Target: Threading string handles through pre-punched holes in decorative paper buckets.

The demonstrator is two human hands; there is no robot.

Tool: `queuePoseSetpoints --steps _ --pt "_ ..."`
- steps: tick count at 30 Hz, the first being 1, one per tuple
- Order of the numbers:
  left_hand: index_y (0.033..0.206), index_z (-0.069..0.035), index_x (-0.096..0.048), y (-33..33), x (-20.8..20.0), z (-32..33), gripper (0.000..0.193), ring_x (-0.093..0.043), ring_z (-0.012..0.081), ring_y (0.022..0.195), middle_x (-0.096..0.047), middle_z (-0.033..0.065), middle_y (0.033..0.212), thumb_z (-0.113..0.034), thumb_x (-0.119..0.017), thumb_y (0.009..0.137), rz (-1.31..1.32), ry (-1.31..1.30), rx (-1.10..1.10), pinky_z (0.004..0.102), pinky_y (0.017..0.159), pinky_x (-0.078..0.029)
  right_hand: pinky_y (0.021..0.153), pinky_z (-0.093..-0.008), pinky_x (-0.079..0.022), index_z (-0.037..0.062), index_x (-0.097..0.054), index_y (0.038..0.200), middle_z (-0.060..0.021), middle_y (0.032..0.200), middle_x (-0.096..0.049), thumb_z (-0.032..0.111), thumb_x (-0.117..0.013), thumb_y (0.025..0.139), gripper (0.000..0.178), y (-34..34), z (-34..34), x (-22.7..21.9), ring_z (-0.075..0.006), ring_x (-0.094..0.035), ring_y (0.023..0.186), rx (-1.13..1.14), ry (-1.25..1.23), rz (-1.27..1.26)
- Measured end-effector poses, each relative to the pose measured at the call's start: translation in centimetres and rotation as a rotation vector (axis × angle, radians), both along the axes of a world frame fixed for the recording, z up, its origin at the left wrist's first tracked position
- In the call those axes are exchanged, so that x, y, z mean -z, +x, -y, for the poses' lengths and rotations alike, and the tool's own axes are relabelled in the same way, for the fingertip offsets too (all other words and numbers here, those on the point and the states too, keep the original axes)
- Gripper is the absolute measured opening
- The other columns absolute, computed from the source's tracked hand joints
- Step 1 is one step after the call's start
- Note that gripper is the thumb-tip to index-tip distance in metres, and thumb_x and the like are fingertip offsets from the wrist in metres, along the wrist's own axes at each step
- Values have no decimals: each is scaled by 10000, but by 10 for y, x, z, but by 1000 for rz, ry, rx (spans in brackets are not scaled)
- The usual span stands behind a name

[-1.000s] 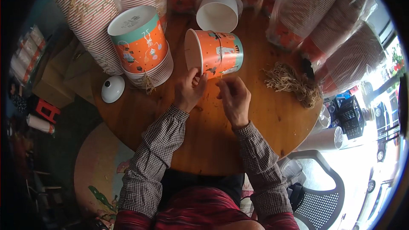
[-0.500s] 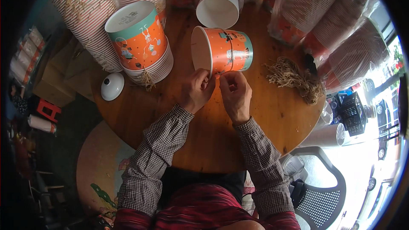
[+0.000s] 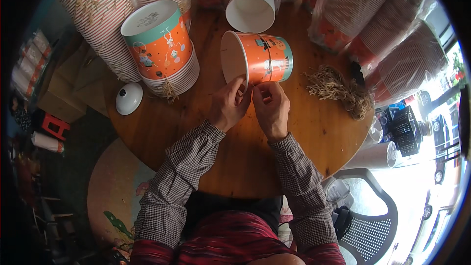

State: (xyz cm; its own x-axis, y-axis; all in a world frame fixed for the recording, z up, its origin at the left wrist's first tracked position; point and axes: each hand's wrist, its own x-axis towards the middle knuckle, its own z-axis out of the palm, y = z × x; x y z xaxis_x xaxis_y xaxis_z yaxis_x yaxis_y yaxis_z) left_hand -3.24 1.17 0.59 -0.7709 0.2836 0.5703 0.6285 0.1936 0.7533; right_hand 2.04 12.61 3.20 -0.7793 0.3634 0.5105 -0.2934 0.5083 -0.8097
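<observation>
An orange paper bucket [image 3: 257, 61] with a teal base band and printed figures lies on its side, its white mouth facing left. A thin dark cord [image 3: 268, 56] runs round its outside. At the near edge of the rim my left hand [image 3: 229, 103] is closed, some fingers at the mouth and the thumb near the outside. My right hand [image 3: 271, 108] is closed in a pinch right beside it, below the bucket wall, on what looks like the cord's end. The fingertips hide most of what they hold. Farther right lies a bundle of tan twine [image 3: 341, 91].
Upside-down buckets [image 3: 159, 44] are stacked on the left, by a white lid [image 3: 129, 99]. A white bucket [image 3: 250, 12] lies at the back. Plastic-wrapped bucket stacks [image 3: 353, 7] line the far side of the round wooden table [image 3: 235, 167]. A grey chair [image 3: 373, 230] stands lower right.
The bucket has shifted and turned slightly to the right. My left fingers have moved up to its rim; my right hand stays almost in place, still pinching.
</observation>
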Motion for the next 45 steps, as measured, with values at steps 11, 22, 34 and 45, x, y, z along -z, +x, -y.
queuePoseSetpoints --steps 11,22,34,45 --pt "1090 -39 -571 0 6 0 337 -583 152 606 -585 87 815 40 -645 771 -160 -59 35 271 521 -473 572 -334 -496 -3 -596 837 -126 788 -627 125 -642 836 137 3 -3 -3 -229 -621 617 13 90 37" --pt "993 5 -631 -5 10 3 136 -583 99 641 -636 54 851 -62 -592 881 272 211 245 239 588 -489 578 -312 -511 -27 -614 889 -138 831 -665 118 -614 858 149 0 -19 1 -199 -645 640 -68 -46 182" --pt "911 -3 -657 -17 7 11 135 -601 111 647 -647 60 765 -126 -627 867 460 138 357 258 592 -495 499 -258 -508 -44 -604 989 -106 877 -670 72 -566 895 154 2 -24 -9 -147 -653 625 -266 -74 406" --pt "915 0 -503 -7 8 -1 107 -619 320 748 -601 164 796 -42 -563 837 65 211 129 379 641 -489 515 -243 -502 -24 -564 1022 -102 858 -661 60 -565 893 153 -5 -31 3 -130 -644 637 -350 -278 408"
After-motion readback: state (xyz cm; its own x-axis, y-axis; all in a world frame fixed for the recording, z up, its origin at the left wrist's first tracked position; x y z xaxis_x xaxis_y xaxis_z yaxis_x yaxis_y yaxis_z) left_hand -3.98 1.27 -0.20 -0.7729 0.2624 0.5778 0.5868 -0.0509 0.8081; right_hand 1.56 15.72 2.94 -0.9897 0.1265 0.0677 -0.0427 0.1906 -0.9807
